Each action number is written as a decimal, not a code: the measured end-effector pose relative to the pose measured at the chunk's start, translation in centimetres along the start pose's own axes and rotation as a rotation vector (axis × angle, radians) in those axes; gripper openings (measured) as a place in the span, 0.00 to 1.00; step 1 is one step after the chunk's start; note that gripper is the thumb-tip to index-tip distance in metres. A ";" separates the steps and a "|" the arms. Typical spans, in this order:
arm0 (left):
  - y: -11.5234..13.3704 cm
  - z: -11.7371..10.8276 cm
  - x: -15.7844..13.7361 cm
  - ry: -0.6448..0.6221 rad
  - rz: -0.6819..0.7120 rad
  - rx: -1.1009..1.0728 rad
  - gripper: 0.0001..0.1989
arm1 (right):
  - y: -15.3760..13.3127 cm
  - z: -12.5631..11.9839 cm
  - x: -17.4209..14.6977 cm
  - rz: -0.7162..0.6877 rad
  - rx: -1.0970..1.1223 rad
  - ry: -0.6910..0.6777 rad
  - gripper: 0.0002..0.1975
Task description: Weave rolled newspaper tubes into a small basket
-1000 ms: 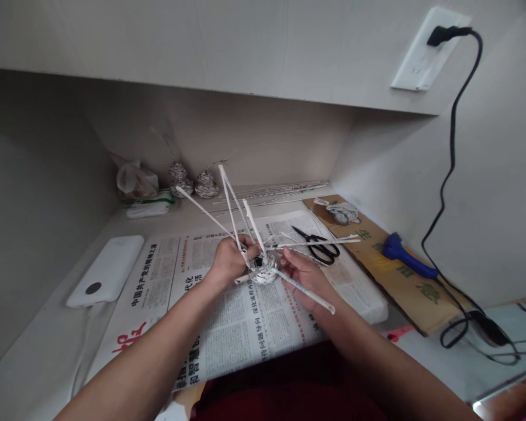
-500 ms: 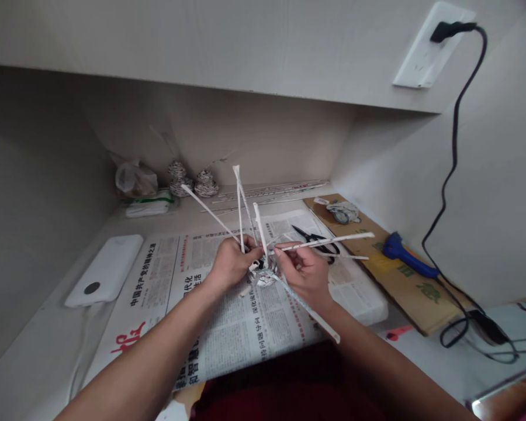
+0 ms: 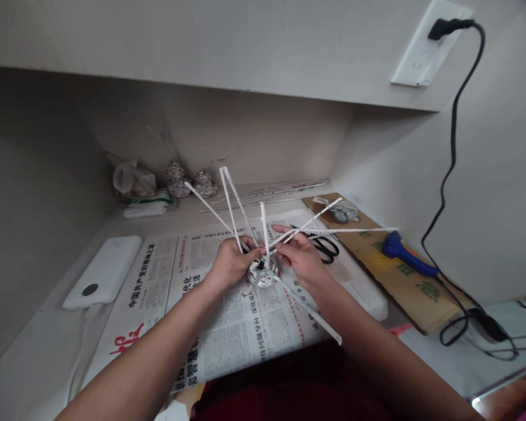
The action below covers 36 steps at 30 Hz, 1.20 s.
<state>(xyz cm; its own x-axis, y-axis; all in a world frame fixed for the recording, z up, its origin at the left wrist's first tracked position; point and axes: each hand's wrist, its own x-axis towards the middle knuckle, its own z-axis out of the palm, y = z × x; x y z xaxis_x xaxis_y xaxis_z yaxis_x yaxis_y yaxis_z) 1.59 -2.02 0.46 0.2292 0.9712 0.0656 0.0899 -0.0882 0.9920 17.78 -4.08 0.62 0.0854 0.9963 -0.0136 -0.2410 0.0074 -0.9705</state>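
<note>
A small woven piece of rolled newspaper (image 3: pixel 263 277) is held over the newspaper sheet (image 3: pixel 228 339), with several white paper sticks fanning out from it. My left hand (image 3: pixel 233 262) is closed on its left side, thumb pressed against the rim near the upright sticks. My right hand (image 3: pixel 303 257) pinches a rolled paper stick (image 3: pixel 318 215) at the right side, its index finger stretched forward. Another paper stick (image 3: pixel 355 231) runs out to the right past that hand. One more paper stick (image 3: pixel 311 310) slants toward me, over my right wrist. Fingers hide part of the weave.
Black scissors (image 3: pixel 326 248) lie behind my right hand. A blue glue gun (image 3: pixel 407 257) rests on cardboard (image 3: pixel 403 292) at the right. A white power bank (image 3: pixel 104 272) lies left. Woven gourd shapes (image 3: pixel 205 184), a plastic bag (image 3: pixel 134 180) and loose paper sticks (image 3: pixel 272 190) sit at the back.
At the right, one stick has swung up and away from me, crossing another that now points farther right. My right index finger has stretched out. The upright pair of sticks has tilted left.
</note>
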 end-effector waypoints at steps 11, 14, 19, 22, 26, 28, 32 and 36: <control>0.0 0.0 0.0 0.036 0.067 0.006 0.09 | 0.4 0.0 0.4 -0.051 0.040 0.032 0.18; 0.1 0.1 0.0 0.031 0.047 -0.045 0.09 | 0.5 -0.2 0.0 -0.038 0.094 -0.007 0.17; -0.3 0.2 0.0 -0.025 0.050 -0.129 0.11 | 0.3 -0.1 0.2 -0.111 0.261 -0.106 0.15; -0.4 0.2 0.0 -0.049 0.064 -0.134 0.11 | 0.5 0.0 0.6 -0.105 0.247 -0.093 0.16; -0.5 0.3 -0.1 -0.065 0.064 -0.125 0.10 | 0.7 -0.2 0.9 -0.011 0.113 -0.006 0.16; -0.4 0.3 -0.2 -0.089 0.057 -0.133 0.10 | 0.7 -0.4 1.0 0.005 0.071 0.006 0.17; -0.2 0.3 -0.2 -0.104 0.069 -0.080 0.11 | 0.5 -0.8 1.4 0.073 0.117 -0.013 0.19; -0.5 0.2 -0.1 -0.083 0.100 -0.038 0.12 | 0.2 -0.8 1.6 0.120 0.150 -0.055 0.20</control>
<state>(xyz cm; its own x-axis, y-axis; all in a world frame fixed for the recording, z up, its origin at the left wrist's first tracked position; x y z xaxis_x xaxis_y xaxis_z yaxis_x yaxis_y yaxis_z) 1.70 -2.08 -0.02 0.3145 0.9362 0.1568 0.0265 -0.1738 0.9844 18.66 -2.54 0.25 -0.0047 0.9940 -0.1095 -0.3878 -0.1028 -0.9160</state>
